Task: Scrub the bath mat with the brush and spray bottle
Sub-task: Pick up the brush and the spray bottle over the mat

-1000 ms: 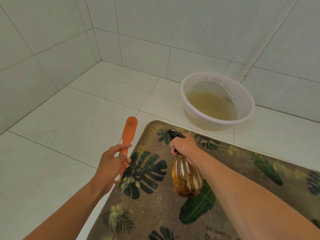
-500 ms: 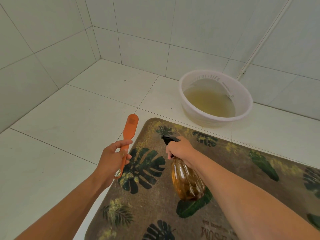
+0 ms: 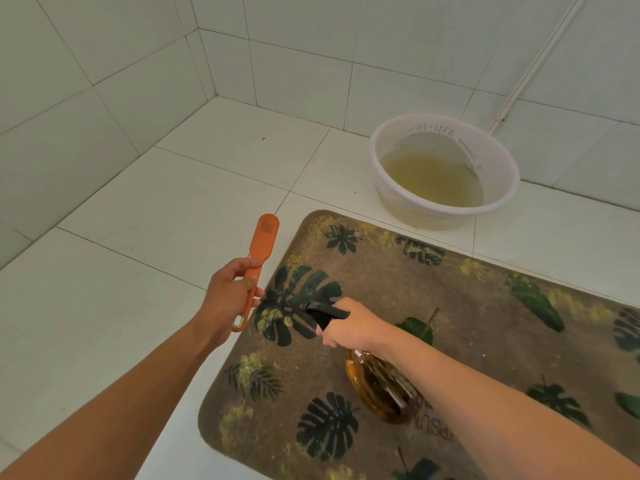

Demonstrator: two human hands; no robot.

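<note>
One brown leaf-printed bath mat (image 3: 450, 323) lies on glossy white tiles (image 3: 121, 306), right end cut off. Beyond it, a round white plastic basin (image 3: 374, 157) holds yellowish water. Right hand (image 3: 349, 323) grips an amber spray bottle (image 3: 377, 386) above the mat; left hand (image 3: 230, 292) clasps a flat orange brush (image 3: 265, 233), bristles hidden.

The white basin (image 3: 429, 214), at about 2 o'clock in the view, carries raised lettering along its far inner rim. The end reads "LIFE" after a dot. The letters before it look like "CUS", and their beginning is unclear. On the bath mat (image 3: 381, 278), at about 5 o'clock, reddish capitals are printed just beside the base of the spray bottle (image 3: 377, 389); most are hidden and cannot be read with certainty. The brush (image 3: 265, 237), at 9 o'clock, bears a small square mark, too small to read.
</note>
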